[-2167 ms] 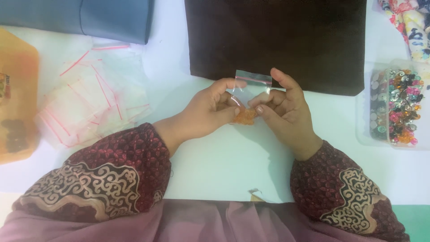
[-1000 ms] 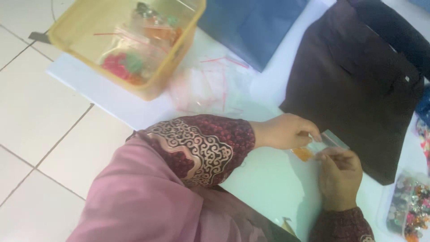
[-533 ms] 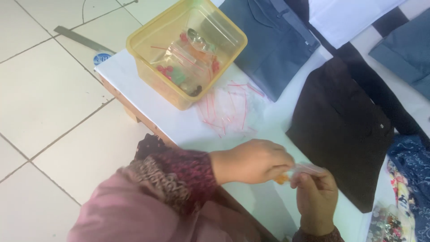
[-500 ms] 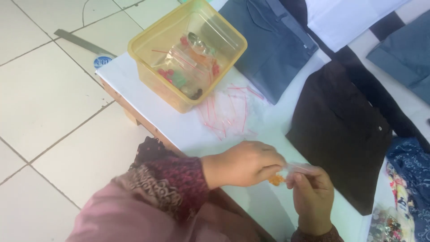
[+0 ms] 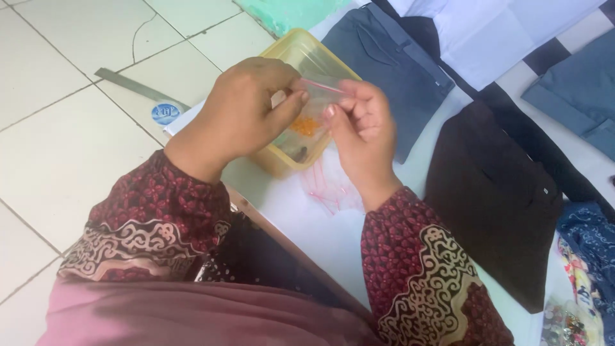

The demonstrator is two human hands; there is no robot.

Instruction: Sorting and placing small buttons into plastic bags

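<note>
Both hands hold a small clear zip bag with a red strip at its top and orange bits inside. My left hand pinches its left top corner, and my right hand pinches the right side. The bag hangs above a yellow plastic container that stands at the white table's left end. Most of the container's inside is hidden behind my hands.
Several empty clear zip bags lie on the white table just under my hands. Folded blue, dark brown and white fabric pieces cover the table further right. A metal ruler lies on the tiled floor.
My hands have carried the small bag from the table's middle leftward to above the yellow container. The view has swung with them.
</note>
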